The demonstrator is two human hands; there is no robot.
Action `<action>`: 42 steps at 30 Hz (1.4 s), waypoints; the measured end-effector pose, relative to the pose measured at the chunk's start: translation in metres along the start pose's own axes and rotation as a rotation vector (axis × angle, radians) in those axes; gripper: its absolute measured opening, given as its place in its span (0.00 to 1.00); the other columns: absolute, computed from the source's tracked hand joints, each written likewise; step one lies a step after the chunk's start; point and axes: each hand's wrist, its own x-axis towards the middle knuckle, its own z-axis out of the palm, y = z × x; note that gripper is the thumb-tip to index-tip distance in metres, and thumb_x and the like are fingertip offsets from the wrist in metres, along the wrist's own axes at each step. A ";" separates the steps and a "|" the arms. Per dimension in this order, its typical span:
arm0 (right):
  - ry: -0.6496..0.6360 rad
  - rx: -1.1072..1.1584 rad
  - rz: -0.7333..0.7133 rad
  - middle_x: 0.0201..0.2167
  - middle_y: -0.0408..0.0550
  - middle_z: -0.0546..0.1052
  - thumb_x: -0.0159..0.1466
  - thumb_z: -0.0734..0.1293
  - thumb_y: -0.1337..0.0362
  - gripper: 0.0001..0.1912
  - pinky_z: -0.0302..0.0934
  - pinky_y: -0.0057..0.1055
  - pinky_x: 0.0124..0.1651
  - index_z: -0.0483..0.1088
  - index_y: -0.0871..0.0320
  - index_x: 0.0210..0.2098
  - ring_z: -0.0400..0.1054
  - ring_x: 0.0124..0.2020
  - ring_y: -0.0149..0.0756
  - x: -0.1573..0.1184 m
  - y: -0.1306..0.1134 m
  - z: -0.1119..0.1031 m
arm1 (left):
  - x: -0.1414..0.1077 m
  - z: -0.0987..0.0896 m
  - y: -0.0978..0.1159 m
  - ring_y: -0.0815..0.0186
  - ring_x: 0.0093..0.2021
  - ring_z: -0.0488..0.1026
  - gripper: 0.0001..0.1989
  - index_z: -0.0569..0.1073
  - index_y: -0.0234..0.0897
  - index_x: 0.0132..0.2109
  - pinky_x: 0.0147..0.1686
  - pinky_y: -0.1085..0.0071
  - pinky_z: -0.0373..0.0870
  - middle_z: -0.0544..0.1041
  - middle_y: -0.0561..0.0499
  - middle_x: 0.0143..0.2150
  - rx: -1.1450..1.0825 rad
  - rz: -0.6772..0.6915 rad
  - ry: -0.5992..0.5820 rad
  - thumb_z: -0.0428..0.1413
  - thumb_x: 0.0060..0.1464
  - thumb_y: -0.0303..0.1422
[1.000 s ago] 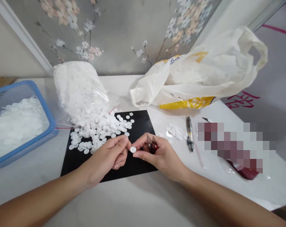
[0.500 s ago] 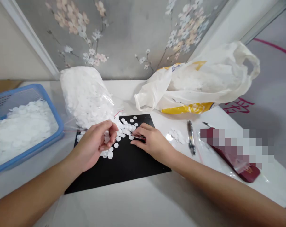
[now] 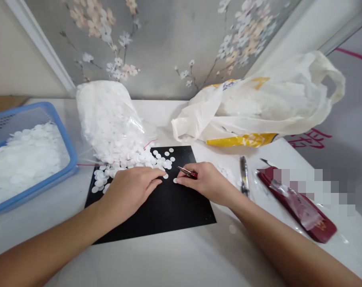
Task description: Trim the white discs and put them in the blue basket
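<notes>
My left hand [image 3: 133,187] lies palm down over the black board [image 3: 169,211], fingers stretched and thumb apart. Its fingertips reach a white disc [image 3: 166,176]; what is under the palm is hidden. Closed around a small red tool with pointed metal tips [image 3: 187,172], my right hand [image 3: 206,179] rests at the board's right side. Another white disc [image 3: 175,180] sits at that thumb's tip. Behind the hands, loose white discs [image 3: 157,160] spill onto the board from a clear plastic bag [image 3: 107,113].
At left stands a blue basket [image 3: 70,153] full of white discs. A white and yellow carrier bag [image 3: 258,109] lies at the back right. Right of the board are scattered discs [image 3: 225,172], a pen [image 3: 244,175] and a dark red case [image 3: 321,233] under clear plastic.
My left hand has turned from curled, with discs in it, to palm down and moved right. My right hand has drawn slightly right, away from the pile, with the red tool.
</notes>
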 end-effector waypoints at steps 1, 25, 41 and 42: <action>-0.012 0.030 0.011 0.18 0.37 0.66 0.58 0.68 0.57 0.10 0.48 0.26 0.23 0.72 0.57 0.25 0.57 0.21 0.29 0.001 0.001 -0.001 | 0.003 0.003 0.001 0.61 0.39 0.76 0.09 0.76 0.46 0.44 0.33 0.71 0.61 0.80 0.53 0.41 0.039 0.035 -0.021 0.50 0.62 0.33; -0.186 0.731 -0.006 0.13 0.33 0.58 0.55 0.73 0.52 0.17 0.38 0.26 0.19 0.72 0.61 0.27 0.47 0.16 0.22 -0.005 -0.003 0.019 | -0.018 -0.002 0.027 0.77 0.22 0.64 0.06 0.63 0.36 0.33 0.22 0.79 0.56 0.79 0.50 0.32 -1.256 -0.674 -0.145 0.53 0.57 0.30; -0.213 0.586 -0.052 0.13 0.35 0.61 0.58 0.70 0.51 0.17 0.44 0.26 0.20 0.72 0.60 0.26 0.51 0.16 0.24 -0.008 -0.006 0.028 | -0.022 0.009 0.020 0.65 0.32 0.77 0.15 0.72 0.35 0.44 0.26 0.76 0.66 0.80 0.47 0.32 -1.348 -0.595 -0.158 0.54 0.59 0.42; -0.207 0.567 -0.057 0.13 0.35 0.61 0.58 0.70 0.51 0.17 0.44 0.26 0.20 0.71 0.60 0.26 0.51 0.16 0.24 -0.008 -0.007 0.029 | -0.021 0.009 0.020 0.66 0.32 0.77 0.14 0.72 0.35 0.44 0.25 0.76 0.66 0.80 0.48 0.32 -1.318 -0.579 -0.156 0.56 0.57 0.41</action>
